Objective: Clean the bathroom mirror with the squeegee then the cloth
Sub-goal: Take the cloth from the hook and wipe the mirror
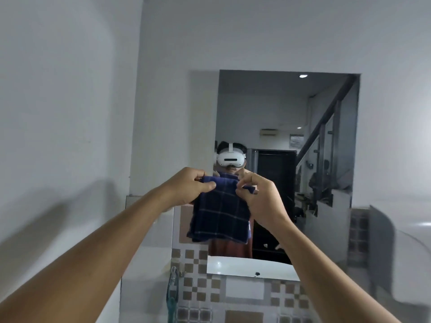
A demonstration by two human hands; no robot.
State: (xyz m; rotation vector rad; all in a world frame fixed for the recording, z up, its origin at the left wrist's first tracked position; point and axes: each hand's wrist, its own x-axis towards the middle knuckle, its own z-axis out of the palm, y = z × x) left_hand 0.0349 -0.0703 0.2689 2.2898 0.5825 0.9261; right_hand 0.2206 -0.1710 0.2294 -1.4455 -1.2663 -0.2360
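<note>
We face the mirror (286, 141), whose left edge meets a projecting white wall and whose lower edge sits above a checkered tile band (198, 285); the air in front of the glass is open. Our left hand (186, 187) pinches the cloth's (220, 214) upper left corner, fingers curled tight. Our right hand (261, 197) grips the upper right corner between thumb and fingertips. The dark blue plaid cloth hangs folded before the mirror's lower left part, apparently not touching it.
</note>
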